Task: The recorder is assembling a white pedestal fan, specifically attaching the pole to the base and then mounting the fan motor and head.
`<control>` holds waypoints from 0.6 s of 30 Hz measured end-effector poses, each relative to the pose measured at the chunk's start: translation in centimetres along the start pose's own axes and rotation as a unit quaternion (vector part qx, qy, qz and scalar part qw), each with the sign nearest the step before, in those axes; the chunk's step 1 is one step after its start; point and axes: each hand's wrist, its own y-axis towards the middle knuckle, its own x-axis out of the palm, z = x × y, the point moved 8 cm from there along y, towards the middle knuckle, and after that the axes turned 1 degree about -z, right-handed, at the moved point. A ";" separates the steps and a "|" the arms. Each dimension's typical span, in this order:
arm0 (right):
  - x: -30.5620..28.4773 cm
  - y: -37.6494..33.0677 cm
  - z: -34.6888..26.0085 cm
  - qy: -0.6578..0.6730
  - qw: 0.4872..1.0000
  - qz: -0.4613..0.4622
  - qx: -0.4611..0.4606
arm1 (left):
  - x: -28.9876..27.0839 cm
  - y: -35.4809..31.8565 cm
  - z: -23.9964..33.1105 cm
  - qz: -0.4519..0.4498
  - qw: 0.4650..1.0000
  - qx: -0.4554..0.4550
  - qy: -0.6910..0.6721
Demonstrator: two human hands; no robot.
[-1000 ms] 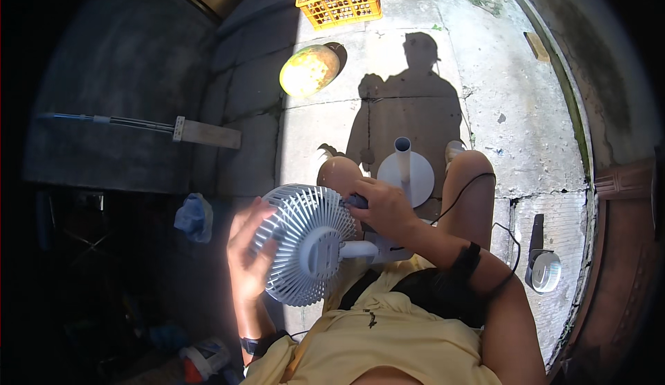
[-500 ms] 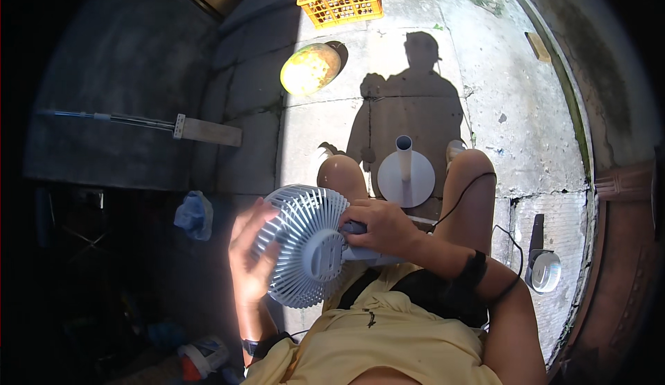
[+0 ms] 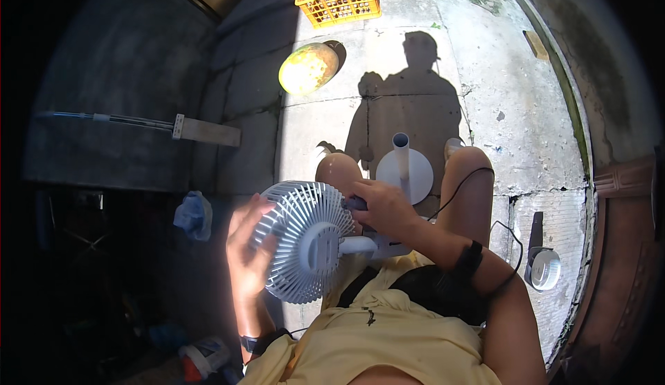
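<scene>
A white electric fan head (image 3: 320,208) with a slatted round cage rests at my lap, its back towards me. Around the left side of the cage curves my left hand (image 3: 244,264), thumb on the back slats and fingers at the rim, gripping it. My right hand (image 3: 386,208) is closed on a dark grey handle (image 3: 356,203), which it holds against the cage's right rim; the tool's tip is hidden, so its kind is unclear. Below that hand the fan's white neck (image 3: 359,245) runs right into a white housing.
Between my feet stands a white round base (image 3: 421,174) with an upright tube (image 3: 401,151). A black cord (image 3: 509,231) crosses my right leg. Farther off are a yellow-green melon (image 3: 305,68) and a yellow crate (image 3: 339,7). A small white-and-black device (image 3: 545,269) lies right, a plastic bag (image 3: 194,215) left.
My right hand and the dark grey handle have moved slightly up and right along the cage's rim, uncovering the fan's neck. The fan head has shifted a little left and up.
</scene>
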 end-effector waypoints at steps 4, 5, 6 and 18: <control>-2.0 -0.4 1.6 -0.023 0.995 0.086 0.049 | 0.5 -0.6 -0.1 -0.002 1.000 0.022 -0.023; -2.0 -1.0 0.6 -0.009 0.996 0.077 0.045 | 0.3 -0.5 0.1 -0.007 1.000 0.014 -0.013; -2.4 -1.1 -0.4 -0.013 0.997 0.066 0.027 | 0.2 -0.6 -0.1 -0.003 1.000 0.010 -0.012; 1.4 -1.6 -2.4 0.085 0.993 -0.062 -0.055 | -0.2 -0.5 -0.3 0.002 1.000 0.000 -0.014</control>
